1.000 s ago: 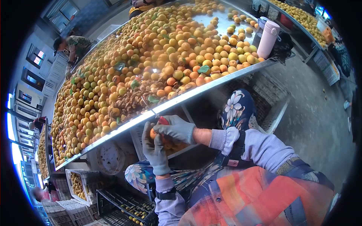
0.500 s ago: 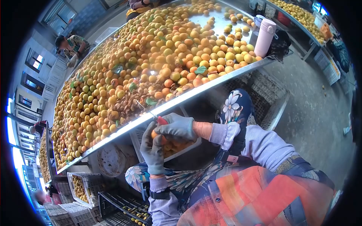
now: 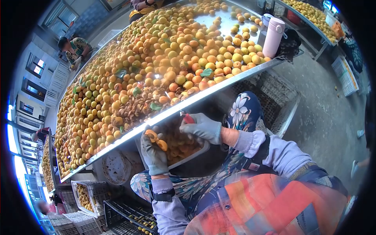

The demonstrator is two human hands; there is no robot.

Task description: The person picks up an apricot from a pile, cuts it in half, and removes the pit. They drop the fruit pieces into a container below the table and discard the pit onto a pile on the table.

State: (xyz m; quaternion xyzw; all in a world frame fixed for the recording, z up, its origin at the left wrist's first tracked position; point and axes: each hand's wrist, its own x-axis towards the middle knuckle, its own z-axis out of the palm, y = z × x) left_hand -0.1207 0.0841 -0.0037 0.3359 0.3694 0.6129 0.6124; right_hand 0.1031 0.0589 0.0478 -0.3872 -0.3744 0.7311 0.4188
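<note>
My left hand (image 3: 156, 156), in a grey glove, holds a split orange apricot (image 3: 156, 140), its two cut halves lying open at the fingertips. To its right, my gloved right hand (image 3: 201, 127) is closed round a small tool with a red handle (image 3: 188, 118). Both hands are apart, just below the metal rim (image 3: 178, 107) of a table heaped with apricots (image 3: 164, 55). Beneath them a crate of fruit (image 3: 182, 145) sits partly hidden. A pile of brown, shrivelled pieces (image 3: 137, 106) lies by the rim.
A pink bottle (image 3: 273, 38) stands at the table's right corner. An empty-looking crate (image 3: 288, 113) is under the table at the right. Lower left are a white crate of fruit (image 3: 88, 197) and a black crate (image 3: 127, 217). A person (image 3: 76, 51) works across the table.
My hands have moved apart, the right one going right with the red-handled tool. The apricot, earlier mostly covered by my fingers, now shows as two open halves in my left hand.
</note>
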